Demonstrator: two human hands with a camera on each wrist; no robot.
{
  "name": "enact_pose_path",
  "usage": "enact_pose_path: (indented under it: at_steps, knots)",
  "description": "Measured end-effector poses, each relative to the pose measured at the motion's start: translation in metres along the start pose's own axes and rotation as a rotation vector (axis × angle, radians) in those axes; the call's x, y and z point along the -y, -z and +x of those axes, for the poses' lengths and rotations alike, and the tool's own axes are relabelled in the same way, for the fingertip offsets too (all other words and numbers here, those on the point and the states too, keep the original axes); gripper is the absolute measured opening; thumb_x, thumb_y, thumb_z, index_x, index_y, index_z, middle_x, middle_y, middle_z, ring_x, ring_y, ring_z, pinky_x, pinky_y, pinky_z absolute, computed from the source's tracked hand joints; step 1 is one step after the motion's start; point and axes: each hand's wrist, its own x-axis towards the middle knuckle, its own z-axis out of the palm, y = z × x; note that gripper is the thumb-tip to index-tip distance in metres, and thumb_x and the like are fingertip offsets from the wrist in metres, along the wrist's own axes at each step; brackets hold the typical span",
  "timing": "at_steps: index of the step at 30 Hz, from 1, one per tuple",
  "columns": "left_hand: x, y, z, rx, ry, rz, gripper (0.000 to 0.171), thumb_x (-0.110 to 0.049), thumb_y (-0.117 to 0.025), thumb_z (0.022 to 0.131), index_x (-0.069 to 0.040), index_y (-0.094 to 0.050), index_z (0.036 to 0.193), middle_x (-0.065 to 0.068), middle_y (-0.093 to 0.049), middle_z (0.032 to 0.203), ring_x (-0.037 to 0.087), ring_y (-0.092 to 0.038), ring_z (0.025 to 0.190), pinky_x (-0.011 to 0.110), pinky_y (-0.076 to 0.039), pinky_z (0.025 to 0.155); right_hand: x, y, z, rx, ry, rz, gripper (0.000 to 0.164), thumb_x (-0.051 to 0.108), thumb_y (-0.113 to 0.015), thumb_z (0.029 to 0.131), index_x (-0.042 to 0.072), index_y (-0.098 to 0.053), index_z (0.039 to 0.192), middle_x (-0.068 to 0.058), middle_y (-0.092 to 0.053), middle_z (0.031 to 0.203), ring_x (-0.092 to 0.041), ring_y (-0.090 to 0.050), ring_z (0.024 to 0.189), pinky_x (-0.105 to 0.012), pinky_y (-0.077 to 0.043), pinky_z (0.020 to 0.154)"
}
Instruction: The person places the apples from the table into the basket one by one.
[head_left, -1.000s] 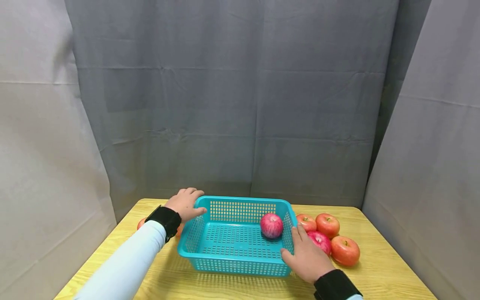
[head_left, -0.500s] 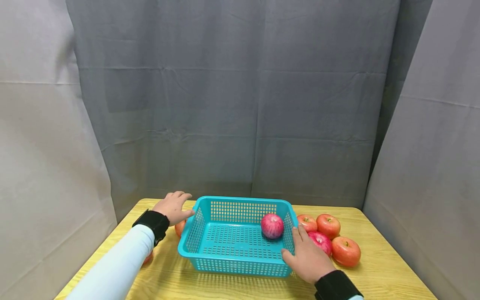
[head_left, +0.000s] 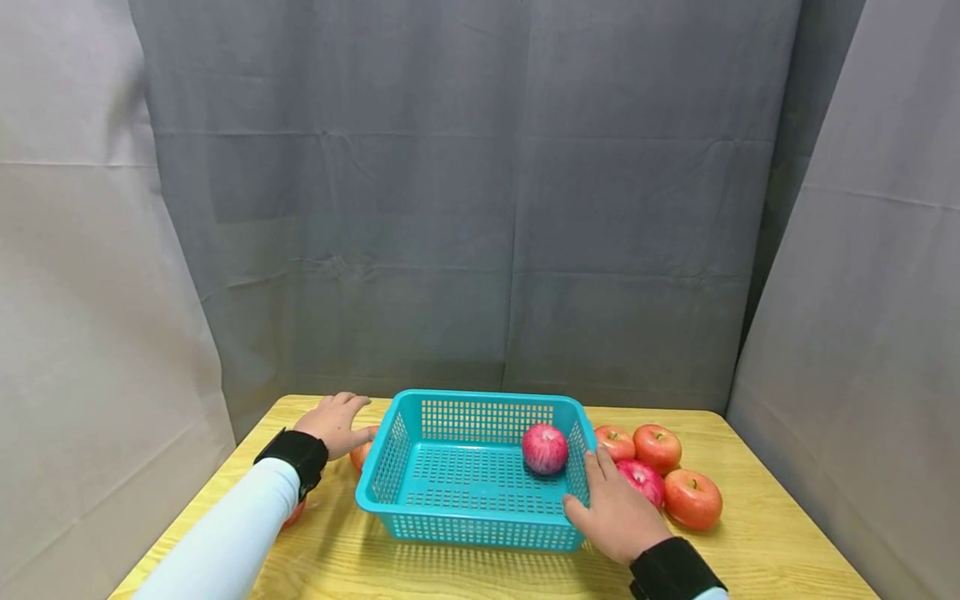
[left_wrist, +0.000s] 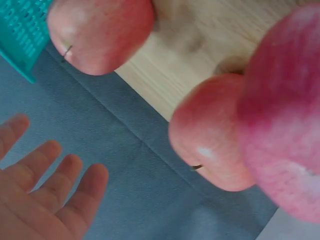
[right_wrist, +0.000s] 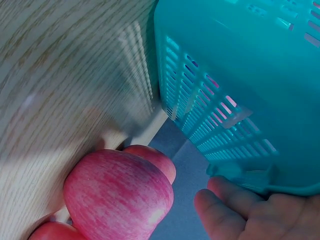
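Observation:
A turquoise plastic basket (head_left: 480, 533) sits on the wooden table with one dark-pink apple (head_left: 544, 450) inside, toward its right. My right hand (head_left: 618, 512) rests at the basket's right rim, fingers fairly straight and thumb over the rim by the near corner; its fingertips (right_wrist: 220, 210) show beside the outer wall. My left hand (head_left: 333, 423) hovers left of the basket, apart from it, holding nothing. Its fingers (left_wrist: 85, 195) are spread in the left wrist view. Beside that hand lie a red apple (left_wrist: 102, 35), another (left_wrist: 212, 135) and a pinker one (left_wrist: 290, 110), partly hidden in the head view.
Several apples cluster right of the basket, among them a red one (head_left: 693, 500), another behind it (head_left: 657, 448) and a dark-pink one (head_left: 642, 482). Grey cloth (head_left: 450, 208) hangs behind the table (head_left: 772, 517), with pale cloth at both sides.
My left hand has left the basket's left rim and moved left and slightly down, over the apples there. The right hand and the basket have stayed in place.

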Motion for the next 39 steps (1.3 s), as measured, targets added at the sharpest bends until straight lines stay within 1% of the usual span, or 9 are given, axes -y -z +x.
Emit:
enact_pose_path:
  at_steps: [2, 5, 9, 14, 18, 22, 27, 33, 39]
  knots:
    - [0.003, -0.003, -0.001, -0.003, -0.001, 0.003, 0.064, -0.048, -0.065, 0.096, -0.004, -0.057, 0.141, 0.024, -0.053, 0.141, 0.047, -0.048, 0.129, 0.061, -0.043, 0.102, 0.000, 0.000, 0.000, -0.009, 0.008, 0.002, 0.086, 0.053, -0.055, 0.096, -0.008, -0.035, 0.152, -0.028, -0.026, 0.160, -0.044, -0.042, 0.138, -0.062, -0.044, 0.102]
    - [0.006, -0.007, -0.002, -0.005, 0.003, 0.013, 0.060, -0.042, -0.066, 0.095, -0.004, -0.057, 0.140, 0.024, -0.053, 0.140, 0.047, -0.049, 0.128, 0.061, -0.043, 0.102, 0.000, 0.001, 0.000, -0.015, 0.011, 0.002, 0.085, 0.053, -0.055, 0.096, -0.009, -0.036, 0.152, -0.028, -0.027, 0.160, -0.044, -0.043, 0.138, -0.062, -0.044, 0.102]
    - [0.004, -0.010, -0.003, 0.009, 0.012, 0.011, 0.057, -0.034, -0.069, 0.092, -0.003, -0.058, 0.139, 0.024, -0.054, 0.139, 0.048, -0.049, 0.126, 0.062, -0.044, 0.100, -0.001, 0.000, 0.000, -0.012, 0.006, 0.004, 0.086, 0.053, -0.056, 0.096, -0.008, -0.035, 0.152, -0.028, -0.026, 0.160, -0.044, -0.042, 0.138, -0.062, -0.044, 0.102]
    - [0.001, -0.015, -0.001, 0.026, 0.027, 0.014, 0.057, -0.030, -0.071, 0.089, -0.005, -0.058, 0.139, 0.023, -0.054, 0.139, 0.049, -0.049, 0.125, 0.064, -0.045, 0.098, -0.001, 0.001, -0.001, -0.006, 0.004, -0.005, 0.087, 0.053, -0.057, 0.096, -0.009, -0.035, 0.152, -0.029, -0.027, 0.160, -0.044, -0.042, 0.138, -0.063, -0.045, 0.100]
    - [0.001, -0.026, 0.004, 0.031, 0.036, 0.019, 0.060, -0.036, -0.072, 0.089, -0.006, -0.058, 0.140, 0.023, -0.055, 0.139, 0.048, -0.049, 0.126, 0.062, -0.045, 0.099, -0.002, 0.001, 0.000, 0.002, -0.002, -0.008, 0.088, 0.055, -0.056, 0.095, -0.009, -0.034, 0.152, -0.029, -0.027, 0.159, -0.046, -0.042, 0.138, -0.064, -0.045, 0.099]
    - [0.002, -0.037, 0.007, 0.024, 0.035, 0.012, 0.065, -0.043, -0.072, 0.087, -0.007, -0.059, 0.139, 0.022, -0.056, 0.138, 0.048, -0.050, 0.125, 0.061, -0.046, 0.098, -0.002, -0.001, 0.001, 0.006, -0.013, -0.003, 0.088, 0.055, -0.056, 0.096, -0.007, -0.033, 0.154, -0.028, -0.026, 0.160, -0.046, -0.040, 0.139, -0.063, -0.044, 0.100]
    - [0.001, -0.045, 0.007, 0.021, 0.025, -0.011, 0.066, -0.042, -0.074, 0.085, -0.005, -0.059, 0.137, 0.022, -0.056, 0.136, 0.049, -0.051, 0.123, 0.062, -0.047, 0.096, -0.002, -0.002, -0.001, -0.003, 0.000, 0.001, 0.085, 0.053, -0.056, 0.096, -0.007, -0.035, 0.153, -0.027, -0.026, 0.161, -0.044, -0.042, 0.139, -0.062, -0.044, 0.101]
    - [0.000, -0.052, 0.007, 0.008, 0.025, -0.056, 0.062, -0.034, -0.072, 0.087, -0.005, -0.058, 0.140, 0.021, -0.057, 0.136, 0.047, -0.052, 0.124, 0.062, -0.046, 0.098, 0.001, 0.001, -0.002, 0.000, 0.011, 0.003, 0.085, 0.054, -0.056, 0.096, -0.008, -0.037, 0.152, -0.028, -0.026, 0.161, -0.044, -0.042, 0.139, -0.063, -0.043, 0.101]
    - [0.003, -0.061, 0.011, -0.012, 0.023, -0.052, 0.049, -0.027, -0.067, 0.094, -0.007, -0.059, 0.138, 0.019, -0.058, 0.133, 0.046, -0.055, 0.120, 0.061, -0.048, 0.095, 0.002, 0.002, -0.002, 0.010, 0.002, 0.001, 0.085, 0.053, -0.057, 0.096, -0.008, -0.036, 0.152, -0.028, -0.026, 0.161, -0.045, -0.039, 0.140, -0.064, -0.042, 0.102]
